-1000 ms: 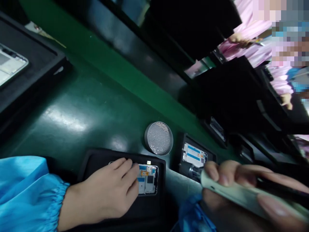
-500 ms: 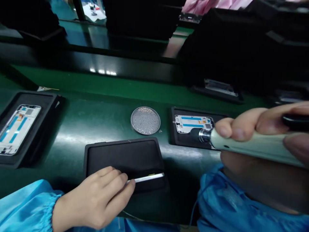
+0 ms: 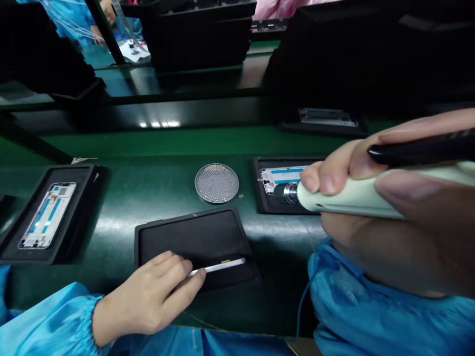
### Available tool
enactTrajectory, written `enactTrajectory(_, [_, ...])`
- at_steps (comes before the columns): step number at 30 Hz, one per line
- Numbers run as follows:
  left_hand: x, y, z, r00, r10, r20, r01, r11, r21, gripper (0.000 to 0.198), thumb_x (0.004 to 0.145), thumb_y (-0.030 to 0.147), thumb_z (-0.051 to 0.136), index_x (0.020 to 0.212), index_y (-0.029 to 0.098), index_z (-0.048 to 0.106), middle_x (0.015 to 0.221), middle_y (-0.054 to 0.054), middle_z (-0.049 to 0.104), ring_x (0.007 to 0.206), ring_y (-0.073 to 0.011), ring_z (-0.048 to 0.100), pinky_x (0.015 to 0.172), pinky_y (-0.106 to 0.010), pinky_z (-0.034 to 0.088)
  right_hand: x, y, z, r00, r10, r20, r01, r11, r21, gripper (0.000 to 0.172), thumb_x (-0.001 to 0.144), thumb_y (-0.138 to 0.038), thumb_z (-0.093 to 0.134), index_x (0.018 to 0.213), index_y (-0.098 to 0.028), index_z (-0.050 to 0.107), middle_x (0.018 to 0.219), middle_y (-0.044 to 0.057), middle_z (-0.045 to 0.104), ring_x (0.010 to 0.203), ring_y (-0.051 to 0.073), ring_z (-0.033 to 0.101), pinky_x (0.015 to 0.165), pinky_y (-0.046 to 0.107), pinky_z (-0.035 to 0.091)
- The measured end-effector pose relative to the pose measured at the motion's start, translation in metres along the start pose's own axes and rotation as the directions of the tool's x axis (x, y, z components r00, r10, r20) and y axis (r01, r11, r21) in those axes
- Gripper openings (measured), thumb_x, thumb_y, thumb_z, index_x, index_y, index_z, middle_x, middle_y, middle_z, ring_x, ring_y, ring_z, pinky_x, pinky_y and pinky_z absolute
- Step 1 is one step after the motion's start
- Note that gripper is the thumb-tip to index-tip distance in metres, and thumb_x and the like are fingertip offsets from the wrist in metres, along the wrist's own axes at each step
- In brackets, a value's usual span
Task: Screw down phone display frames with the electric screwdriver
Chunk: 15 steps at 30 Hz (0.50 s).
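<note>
My left hand grips the end of a slim silver phone frame, seen edge-on above a black rubber-topped tray. My right hand is closed around a pale green electric screwdriver with a black rod-like part along its top. Its metal chuck sits over a second phone frame in a black tray, and my fingers hide part of that frame. A third phone frame lies in a black tray at the left.
A round perforated metal dish with small screws stands on the green bench between the trays. Another black tray sits further back. Beyond the dark shelving are a person in blue and a pink sleeve.
The view has swung from tilted to level. The frame under my left hand went from lying flat to standing on edge. The screwdriver has moved further over the right tray.
</note>
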State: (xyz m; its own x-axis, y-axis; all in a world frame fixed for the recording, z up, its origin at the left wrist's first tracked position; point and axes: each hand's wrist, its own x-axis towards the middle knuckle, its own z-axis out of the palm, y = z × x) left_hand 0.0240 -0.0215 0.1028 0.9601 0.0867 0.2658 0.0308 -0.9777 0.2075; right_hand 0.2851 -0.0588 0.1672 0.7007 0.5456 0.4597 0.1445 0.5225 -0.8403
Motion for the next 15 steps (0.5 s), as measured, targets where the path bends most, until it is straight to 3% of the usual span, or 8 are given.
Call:
enactTrajectory(4, [0.0003,0.0008,-0.0009,1.0,0.005,0.02,-0.005,1.0,0.01,0.028,0.099,0.006,0.039,0.114,0.003,0.062,0.088,-0.013,0.063,0.077,-0.0206,0.058,0.067,-0.035,0.055,0.0004,-0.0073,0.0044,0.994,-0.071,0.079,0.084,0.98,-0.182,0.029,0.064,-0.005,0.075,0.053,-0.029,0.063,0.053,-0.011,0.053,0.053,0.01,0.061,0.058,0.037,0.053])
enactTrajectory(9, [0.0023,0.001,-0.0015,0.994,0.01,0.108,-0.014,0.999,0.037,0.031,0.099,0.007,0.039,0.124,0.003,0.057,0.088,-0.012,0.063,0.073,-0.0201,0.057,0.063,-0.035,0.054,0.004,-0.0066,0.0041,0.996,0.094,0.008,-0.091,0.978,-0.188,0.017,0.066,-0.023,0.079,0.057,-0.027,0.066,0.051,-0.004,0.048,0.048,0.014,0.056,0.056,0.041,0.05])
enactTrajectory(15, [0.0082,0.0021,-0.0044,0.983,0.013,0.185,-0.025,0.998,0.06,0.032,0.099,0.007,0.04,0.127,0.004,0.055,0.088,-0.011,0.061,0.073,-0.0209,0.058,0.064,-0.036,0.054,0.0026,0.0,-0.0038,0.994,0.101,0.026,-0.098,0.988,-0.118,0.008,0.068,-0.033,0.077,0.065,-0.028,0.07,0.055,-0.004,0.053,0.051,0.014,0.058,0.056,0.041,0.048])
